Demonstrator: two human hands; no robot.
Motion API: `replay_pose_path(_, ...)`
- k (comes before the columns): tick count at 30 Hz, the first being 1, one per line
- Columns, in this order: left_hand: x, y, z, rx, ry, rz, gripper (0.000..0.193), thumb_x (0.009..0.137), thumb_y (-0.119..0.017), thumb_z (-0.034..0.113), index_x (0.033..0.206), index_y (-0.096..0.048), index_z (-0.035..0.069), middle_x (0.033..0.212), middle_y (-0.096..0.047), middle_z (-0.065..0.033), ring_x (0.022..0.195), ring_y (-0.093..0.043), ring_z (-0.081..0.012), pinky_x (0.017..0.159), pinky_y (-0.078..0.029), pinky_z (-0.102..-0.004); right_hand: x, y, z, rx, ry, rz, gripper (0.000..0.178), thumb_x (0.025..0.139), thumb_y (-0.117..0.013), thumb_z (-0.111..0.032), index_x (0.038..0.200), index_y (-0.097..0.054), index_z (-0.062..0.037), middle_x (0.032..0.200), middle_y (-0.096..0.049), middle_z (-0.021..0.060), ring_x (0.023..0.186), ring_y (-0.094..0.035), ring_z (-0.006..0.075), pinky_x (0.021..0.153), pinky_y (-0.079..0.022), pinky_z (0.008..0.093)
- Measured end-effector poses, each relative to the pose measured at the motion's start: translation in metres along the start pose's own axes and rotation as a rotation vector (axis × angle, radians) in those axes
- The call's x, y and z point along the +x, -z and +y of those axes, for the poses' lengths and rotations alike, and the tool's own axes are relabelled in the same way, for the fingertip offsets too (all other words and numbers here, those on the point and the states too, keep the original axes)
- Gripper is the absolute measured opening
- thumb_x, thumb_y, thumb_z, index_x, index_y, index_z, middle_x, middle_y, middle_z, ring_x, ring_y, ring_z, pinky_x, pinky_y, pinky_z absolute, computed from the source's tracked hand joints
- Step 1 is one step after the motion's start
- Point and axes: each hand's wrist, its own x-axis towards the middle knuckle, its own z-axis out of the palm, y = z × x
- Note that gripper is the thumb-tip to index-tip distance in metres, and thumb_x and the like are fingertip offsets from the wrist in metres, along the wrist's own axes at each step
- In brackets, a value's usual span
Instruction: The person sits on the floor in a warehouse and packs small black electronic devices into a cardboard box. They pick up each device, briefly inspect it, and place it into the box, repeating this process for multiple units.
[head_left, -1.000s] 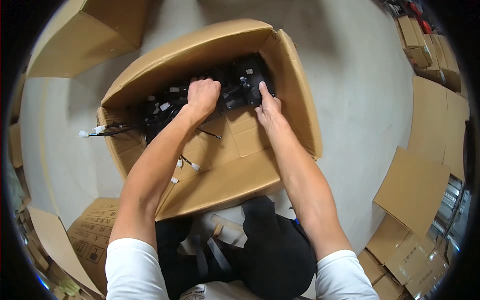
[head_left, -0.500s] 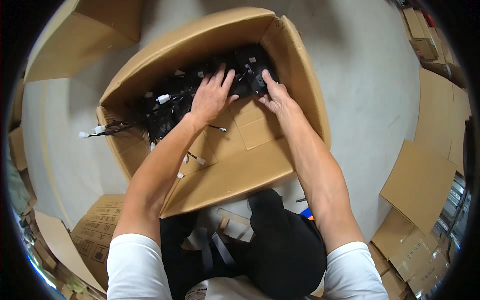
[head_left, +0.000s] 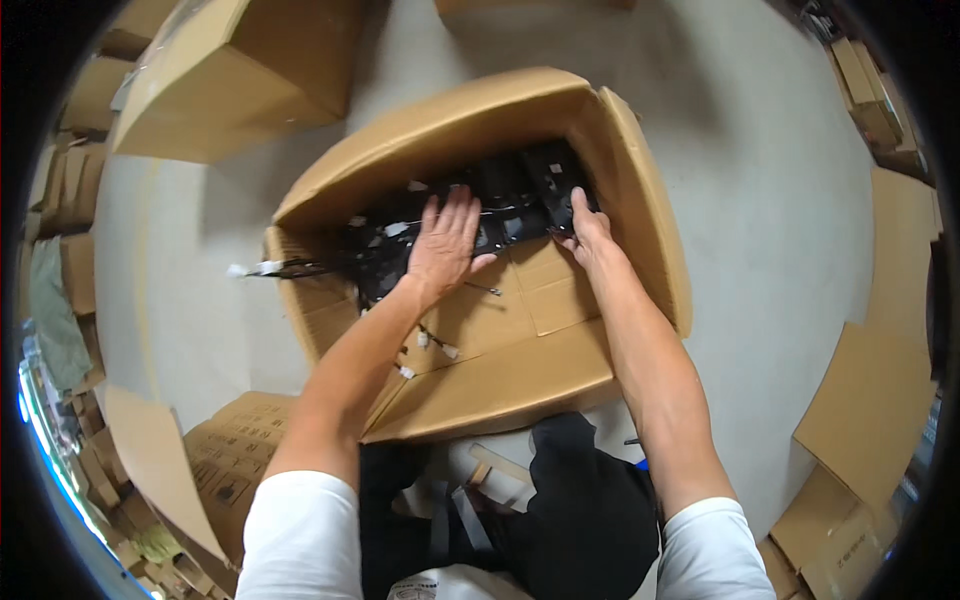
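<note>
An open cardboard box (head_left: 510, 390) holds several glossy black plastic parts (head_left: 505, 185) with black cables, lined up along its far wall. My left hand (head_left: 447, 245) lies on these parts, palm down with its fingers stretched out. At the right end of the row, my right hand (head_left: 592, 235) grips the near right edge of a black plastic part (head_left: 548, 168), thumb on top and the other fingers partly hidden below. White connectors (head_left: 268, 268) on cables hang out over the box's left wall. Other white connectors (head_left: 450, 352) rest on the box's bottom nearer me.
A taller cardboard box (head_left: 230, 90) stands on the grey floor (head_left: 760, 250) at the far left. Flattened cardboard (head_left: 865, 400) leans on the right, and a printed carton (head_left: 235, 450) sits at the near left. My black-clad knee (head_left: 575, 500) is close to the box's near side.
The whole view has shifted, so the box appears lower and further right. My left hand's fingers lie flatter on the black parts. My right hand keeps its grip at the right end.
</note>
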Motion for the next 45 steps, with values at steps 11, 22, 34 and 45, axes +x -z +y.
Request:
replay_pose_path(11, -0.091, 0.245, -0.059, -0.269, -0.003, 0.039, 0.063, 0.091, -0.071, 0.038, 0.139, -0.053, 0.002, 0.146, -0.05, -0.0224, 0.14, -0.043, -0.0401, 0.116, -0.036, -0.0512, -0.106, 0.039, 0.028, -1.135, 0.646, -0.239, 0.067, 0.09, -0.068, -0.052, 0.113, -0.068, 0.0099, 0.111, -0.07, 0.03, 0.108, -0.069, 0.0356, 0.089, -0.053, 0.0443)
replay_pose_path(22, -0.437, 0.401, -0.088, -0.616, 0.785, 0.357, 0.039, 0.091, -0.071, 0.017, 0.124, -0.065, -0.003, 0.129, -0.064, -0.024, 0.124, -0.059, -0.0381, 0.107, -0.047, -0.042, -0.248, 0.098, -0.017, -1.382, 0.76, -0.693, 0.036, 0.093, -0.072, -0.032, 0.104, -0.074, 0.0017, 0.087, -0.075, 0.0186, 0.077, -0.072, 0.0271, 0.076, -0.056, 0.0388)
replay_pose_path(34, -0.643, 0.246, -0.084, -0.761, 1.19, 0.192, 0.037, 0.091, -0.068, 0.026, 0.111, -0.071, -0.004, 0.105, -0.074, -0.0217, 0.102, -0.07, -0.0354, 0.092, -0.054, -0.0419, -0.744, -0.069, -0.034, -1.012, 1.82, -1.539, 0.026, 0.077, -0.059, 0.0, 0.099, -0.07, 0.0067, 0.097, -0.071, 0.0205, 0.09, -0.068, 0.0263, 0.086, -0.053, 0.0347)
replay_pose_path(45, -0.742, 0.121, -0.049, -0.631, 1.525, -0.188, 0.037, 0.091, -0.063, 0.031, 0.11, -0.076, 0.002, 0.107, -0.074, -0.022, 0.108, -0.069, -0.0379, 0.095, -0.055, -0.0456, -0.735, -0.218, 0.08, -1.53, 1.796, -1.916, 0.03, 0.078, -0.065, -0.004, 0.105, -0.069, 0.0064, 0.102, -0.071, 0.0187, 0.096, -0.068, 0.0252, 0.09, -0.053, 0.0349)
